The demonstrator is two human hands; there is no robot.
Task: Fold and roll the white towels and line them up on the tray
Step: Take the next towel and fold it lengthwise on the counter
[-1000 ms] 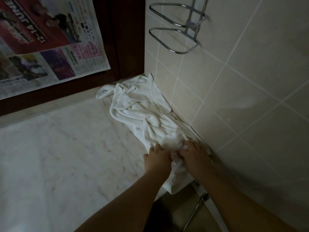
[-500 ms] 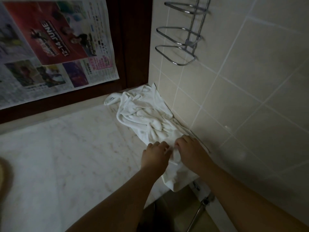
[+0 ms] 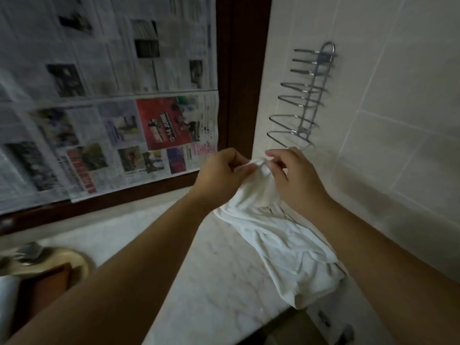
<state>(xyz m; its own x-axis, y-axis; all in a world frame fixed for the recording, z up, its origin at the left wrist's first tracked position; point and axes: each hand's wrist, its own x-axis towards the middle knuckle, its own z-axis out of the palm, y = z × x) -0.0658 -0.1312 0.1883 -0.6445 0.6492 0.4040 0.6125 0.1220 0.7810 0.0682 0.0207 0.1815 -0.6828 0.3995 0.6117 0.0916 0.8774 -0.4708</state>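
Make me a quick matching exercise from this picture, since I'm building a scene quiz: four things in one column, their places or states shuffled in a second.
Things:
1. white towel
2. wire rack
3. newspaper
4. left hand

Places or states:
A. fixed to the tiled wall
B. covering the dark-framed pane
C. pinching the towel's raised edge
D. lifted at one end, the rest on the marble counter

Pairs: 1-D, 2-A, 3-B, 4-C

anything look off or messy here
The white towel is crumpled, its near end hanging over the marble counter edge; both hands, left hand and right hand, pinch its top. Newspaper oddly covers the window.
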